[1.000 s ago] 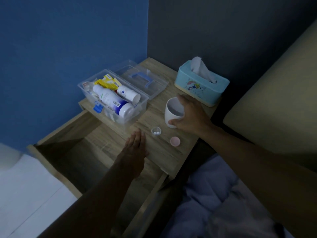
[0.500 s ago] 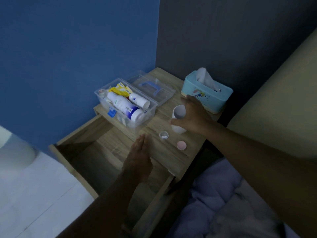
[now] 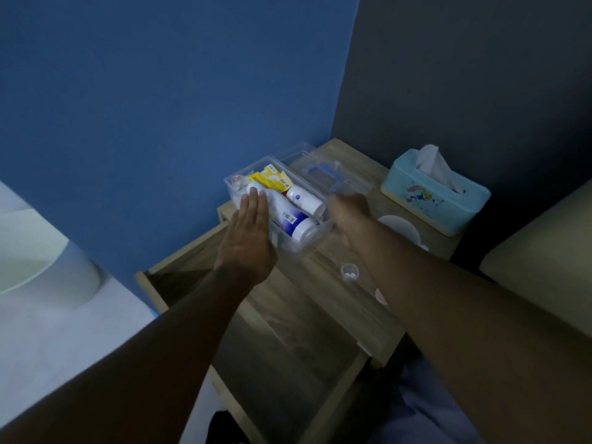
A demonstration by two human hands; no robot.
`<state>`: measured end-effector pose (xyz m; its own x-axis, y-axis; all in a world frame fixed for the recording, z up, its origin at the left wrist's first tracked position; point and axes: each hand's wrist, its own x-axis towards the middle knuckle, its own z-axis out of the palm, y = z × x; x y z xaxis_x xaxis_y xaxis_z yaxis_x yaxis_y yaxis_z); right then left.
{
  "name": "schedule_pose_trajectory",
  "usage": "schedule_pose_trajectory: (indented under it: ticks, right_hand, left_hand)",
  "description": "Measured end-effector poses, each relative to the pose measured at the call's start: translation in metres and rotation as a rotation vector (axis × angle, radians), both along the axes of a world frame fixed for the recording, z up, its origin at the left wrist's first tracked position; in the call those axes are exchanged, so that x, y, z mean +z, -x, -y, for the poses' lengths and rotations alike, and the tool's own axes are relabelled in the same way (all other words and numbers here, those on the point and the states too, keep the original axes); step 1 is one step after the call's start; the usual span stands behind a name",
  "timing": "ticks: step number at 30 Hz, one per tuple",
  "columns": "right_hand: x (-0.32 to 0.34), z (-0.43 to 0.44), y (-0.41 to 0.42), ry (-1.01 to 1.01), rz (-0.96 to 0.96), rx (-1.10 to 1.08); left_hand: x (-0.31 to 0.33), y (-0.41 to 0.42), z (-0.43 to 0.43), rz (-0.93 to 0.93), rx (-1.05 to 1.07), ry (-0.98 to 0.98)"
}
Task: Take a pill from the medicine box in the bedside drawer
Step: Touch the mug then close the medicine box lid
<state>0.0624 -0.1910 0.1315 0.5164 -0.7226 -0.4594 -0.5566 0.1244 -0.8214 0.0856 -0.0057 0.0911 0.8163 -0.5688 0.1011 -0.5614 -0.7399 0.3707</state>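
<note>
The clear medicine box (image 3: 306, 246) stands open on the bedside table (image 3: 320, 283), holding white bottles and a yellow packet. My left hand (image 3: 248, 238) lies flat, fingers together, against the box's left side, fingertips over a white bottle. My right hand (image 3: 347, 209) is blurred at the box's right end, holding nothing that I can see. A small clear cap with two white pills (image 3: 349, 273) sits on the table in front of the box. A pink lid (image 3: 379, 296) peeks out beside my right forearm. The drawer (image 3: 288, 363) below is pulled out.
The box's clear lid with a blue handle (image 3: 326, 174) lies behind it. A white cup (image 3: 400, 227) and a light blue tissue box (image 3: 435, 193) stand at the right. A blue wall is at the left, a bed edge at the right, bedding below.
My right hand has let go of the white cup and moved left to the medicine box. My left hand has moved from the table's front up to the box's left side.
</note>
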Motion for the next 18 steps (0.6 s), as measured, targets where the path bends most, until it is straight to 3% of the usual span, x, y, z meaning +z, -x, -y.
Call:
schedule_pose_trajectory:
  ticks: [3, 7, 10, 16, 18]
  right_hand:
    - [-0.004, 0.010, -0.011, -0.095, 0.060, -0.045]
    - [-0.008, 0.019, -0.012, -0.383, 0.215, -0.108]
    - [-0.005, 0.026, -0.014, -0.472, 0.316, -0.147]
    - [0.019, 0.026, -0.023, -0.313, 0.367, -0.148]
    - [0.029, 0.022, -0.022, -0.123, 0.375, -0.245]
  left_hand:
    - [-0.011, -0.009, 0.002, -0.053, -0.023, -0.069]
    - [-0.026, -0.007, -0.001, -0.046, -0.026, -0.010]
    - [-0.026, -0.007, 0.000, -0.028, -0.030, 0.003]
    - [-0.019, -0.005, -0.001, -0.075, -0.030, -0.036]
    - [-0.017, -0.007, -0.001, -0.099, -0.027, -0.052]
